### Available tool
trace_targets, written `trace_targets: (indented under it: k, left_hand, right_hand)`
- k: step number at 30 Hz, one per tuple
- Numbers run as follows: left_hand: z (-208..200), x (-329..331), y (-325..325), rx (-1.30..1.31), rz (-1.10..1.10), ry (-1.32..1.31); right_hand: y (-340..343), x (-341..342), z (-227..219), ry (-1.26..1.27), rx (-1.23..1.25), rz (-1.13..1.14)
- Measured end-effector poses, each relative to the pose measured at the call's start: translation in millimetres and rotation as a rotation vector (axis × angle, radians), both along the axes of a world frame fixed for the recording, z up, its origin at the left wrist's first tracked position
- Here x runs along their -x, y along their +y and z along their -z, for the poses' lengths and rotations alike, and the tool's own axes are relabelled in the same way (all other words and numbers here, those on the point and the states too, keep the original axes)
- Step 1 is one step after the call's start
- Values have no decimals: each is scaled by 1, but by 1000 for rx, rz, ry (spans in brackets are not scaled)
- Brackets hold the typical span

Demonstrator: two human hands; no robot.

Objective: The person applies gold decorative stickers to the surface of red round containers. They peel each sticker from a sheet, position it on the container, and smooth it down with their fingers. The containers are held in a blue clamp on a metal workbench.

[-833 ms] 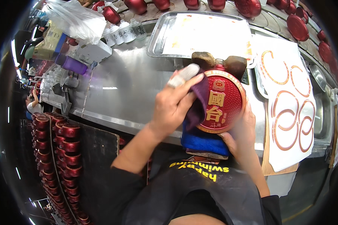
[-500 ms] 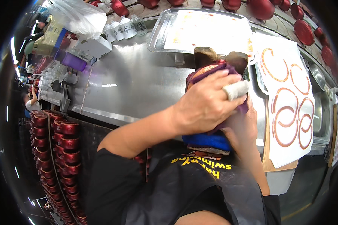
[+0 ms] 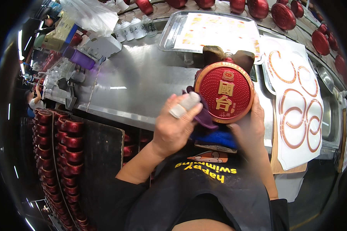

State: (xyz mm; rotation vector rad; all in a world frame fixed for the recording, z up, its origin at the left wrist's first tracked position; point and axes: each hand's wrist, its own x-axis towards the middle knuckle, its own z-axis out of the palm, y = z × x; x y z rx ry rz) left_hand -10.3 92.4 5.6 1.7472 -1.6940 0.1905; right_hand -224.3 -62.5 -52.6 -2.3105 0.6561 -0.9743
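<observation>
Your left hand (image 3: 171, 129) grips a purple cloth (image 3: 206, 118) beside the lower left rim of the round red bottle (image 3: 241, 90), right of the frame's centre; your right hand (image 3: 255, 127), apart from it, clasps the right rim; the bottle looks hard, fairly heavy, perhaps slick, so that rim seems the surest hold; two dark blocks (image 3: 213, 55) flank its neck, hindering a grip there; a blue cloth (image 3: 219, 139) shows below, a metal tray (image 3: 172, 32) at upper centre, ring-printed paper (image 3: 299, 90) at right.

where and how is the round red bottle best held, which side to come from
Probably by the right edge of the round red bottle, coming from the right: its rounded side lets fingers curve around. The right hand is already there. The neck sits between two dark brown blocks, and the left hand holds a purple cloth by the lower left edge.
</observation>
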Motion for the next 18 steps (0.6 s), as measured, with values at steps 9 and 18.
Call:
trace_targets:
  k: [9, 18]
  left_hand:
    - [5, 11, -1, -76, 125, -246]
    - [5, 14, -26, -123, 3, -407]
  right_hand:
    - [1, 0, 0, 25, -26, 15]
    - [3, 0, -1, 41, -65, 19]
